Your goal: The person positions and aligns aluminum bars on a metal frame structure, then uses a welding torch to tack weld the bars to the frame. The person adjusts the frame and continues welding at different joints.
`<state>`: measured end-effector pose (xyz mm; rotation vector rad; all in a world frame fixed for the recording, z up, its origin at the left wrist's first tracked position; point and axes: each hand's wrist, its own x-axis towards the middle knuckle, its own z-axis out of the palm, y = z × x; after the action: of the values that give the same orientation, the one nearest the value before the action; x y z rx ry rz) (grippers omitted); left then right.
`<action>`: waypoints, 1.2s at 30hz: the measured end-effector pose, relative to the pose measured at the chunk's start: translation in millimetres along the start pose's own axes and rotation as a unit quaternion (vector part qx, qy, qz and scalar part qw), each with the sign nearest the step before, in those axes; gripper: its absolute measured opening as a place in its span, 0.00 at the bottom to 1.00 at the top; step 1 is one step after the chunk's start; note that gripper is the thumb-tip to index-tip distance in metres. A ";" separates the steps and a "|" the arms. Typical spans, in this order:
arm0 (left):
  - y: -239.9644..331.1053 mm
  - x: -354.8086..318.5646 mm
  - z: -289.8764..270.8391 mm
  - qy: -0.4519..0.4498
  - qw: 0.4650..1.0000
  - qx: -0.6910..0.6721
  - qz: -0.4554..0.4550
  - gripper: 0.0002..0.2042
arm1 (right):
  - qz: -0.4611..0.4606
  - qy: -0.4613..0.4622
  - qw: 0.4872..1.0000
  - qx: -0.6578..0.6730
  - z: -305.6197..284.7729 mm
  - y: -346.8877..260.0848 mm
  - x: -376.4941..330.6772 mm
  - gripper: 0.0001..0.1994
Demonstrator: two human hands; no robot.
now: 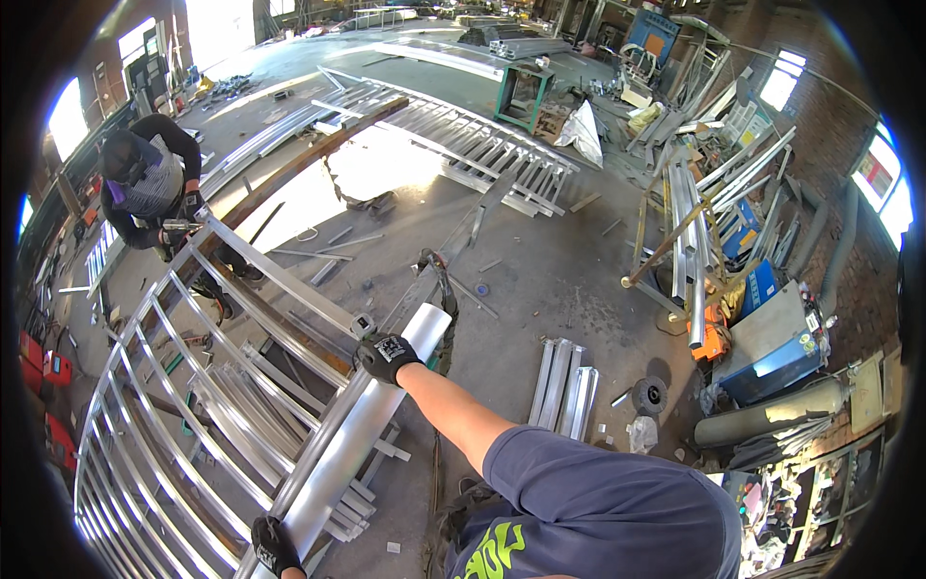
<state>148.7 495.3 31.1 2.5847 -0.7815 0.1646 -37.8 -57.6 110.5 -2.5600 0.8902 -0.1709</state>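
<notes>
A barred metal railing frame (198, 454) lies before me to the left. My left hand (275, 546), in a black glove, is closed over its near end rail (323, 446) at the picture's lower edge. Farther up, my right hand (389, 358), also gloved, is closed on the same rail's far end; its fingertips are partly hidden. Beside that rail lies a wide, shiny silver metal profile (371, 415). A square tube (285, 280) runs from near my right hand toward a co-worker (159, 179), whose hands are at its other end with a tool.
More barred frames (482, 150) lie on the floor ahead. Short silver profiles (559, 391) are right of my arm, near a dark round wheel (650, 395). A gas cylinder (772, 410), a blue machine (772, 372) and racked metal lengths (687, 241) stand at the right.
</notes>
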 end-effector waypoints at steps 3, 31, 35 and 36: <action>-5.2 -1.6 2.9 0.020 1.000 0.004 -0.003 0.17 | -0.004 0.006 1.000 0.002 2.9 0.6 0.6 0.16; 22.8 4.7 -14.7 -0.024 0.998 -0.052 -0.001 0.16 | 0.002 0.011 1.000 0.003 7.7 7.7 0.4 0.17; 21.9 3.8 -12.4 -0.035 0.998 -0.051 -0.014 0.16 | 0.005 0.013 1.000 0.002 11.5 10.9 1.6 0.17; 18.6 4.0 -11.7 -0.033 0.998 -0.051 -0.010 0.16 | 0.002 0.014 1.000 0.002 11.9 10.4 2.3 0.17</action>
<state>141.9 484.4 49.4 2.5120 -0.7666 0.0338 -38.9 -62.2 95.2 -2.5574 0.9054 -0.2080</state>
